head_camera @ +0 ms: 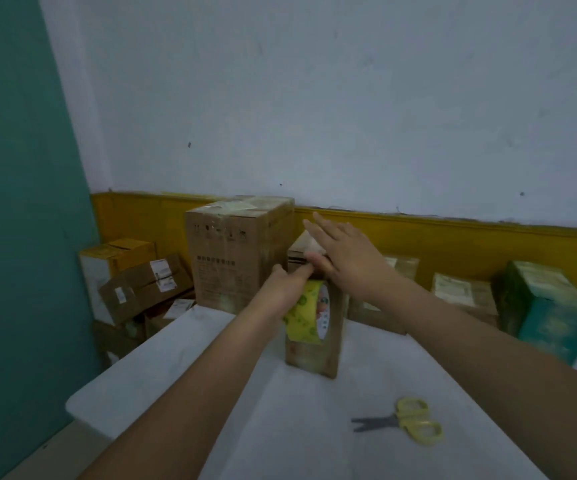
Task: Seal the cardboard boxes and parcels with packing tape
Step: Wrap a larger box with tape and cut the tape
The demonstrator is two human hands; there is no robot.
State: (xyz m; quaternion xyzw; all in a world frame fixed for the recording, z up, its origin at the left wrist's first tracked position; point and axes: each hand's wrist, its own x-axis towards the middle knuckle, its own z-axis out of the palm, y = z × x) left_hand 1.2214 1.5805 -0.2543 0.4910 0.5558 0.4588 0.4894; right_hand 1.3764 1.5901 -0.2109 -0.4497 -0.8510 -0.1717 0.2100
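So there's a small brown box (315,356) standing upright on the white bench (211,375), about the middle of it and toward the far edge. The left hand (285,287) has its fingers curled round a yellow tape roll (306,311) and holds it right against the box's near face, up by the top edge. The right hand (344,259) is flat with the fingers straight and together, laid over the top of the box with the thumb down at the front edge. It's a bit blurred, so I can't tell how hard it's pressing. Yellow-handled scissors (406,421) lie on the bench nearer the person and off to the right, well apart from the box, blades pointing left. Just behind the box on the left is a big box (235,258) with tape across its top. A green box (550,313) sits over on the right, and there's a heap of smaller cartons (145,285) down at the left by the teal wall (20,202).
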